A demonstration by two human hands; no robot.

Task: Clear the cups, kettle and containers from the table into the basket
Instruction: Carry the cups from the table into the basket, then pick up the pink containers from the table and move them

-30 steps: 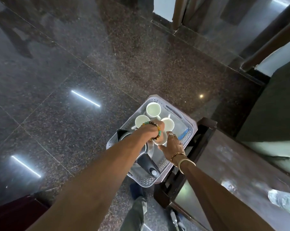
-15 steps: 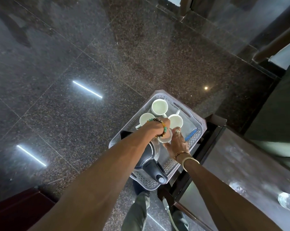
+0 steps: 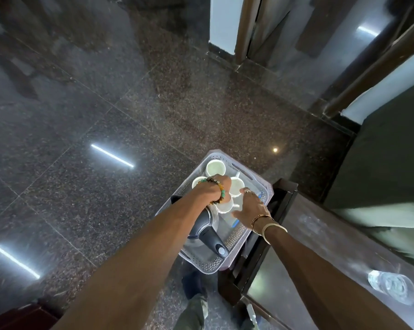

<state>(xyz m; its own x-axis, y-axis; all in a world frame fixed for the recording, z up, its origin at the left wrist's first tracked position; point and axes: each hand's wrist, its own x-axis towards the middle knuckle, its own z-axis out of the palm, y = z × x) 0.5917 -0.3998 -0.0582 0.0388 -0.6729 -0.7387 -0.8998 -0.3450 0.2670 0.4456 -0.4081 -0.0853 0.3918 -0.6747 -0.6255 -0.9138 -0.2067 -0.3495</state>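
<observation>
Fingers of right hand [image 3: 251,206] spread against cup [image 3: 235,185], left hand [image 3: 221,188] fingers hidden

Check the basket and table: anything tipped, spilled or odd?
No spill or damage visible. The four white ceramic cups stand upright in the grey perforated plastic basket beside the black-handled steel kettle. Only oddity: a clear plastic bottle lies on its side on the dark wooden table.

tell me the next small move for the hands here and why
Probably draw the right hand back to the clear container lying on the table: four cups and the kettle already sit in the basket.
</observation>
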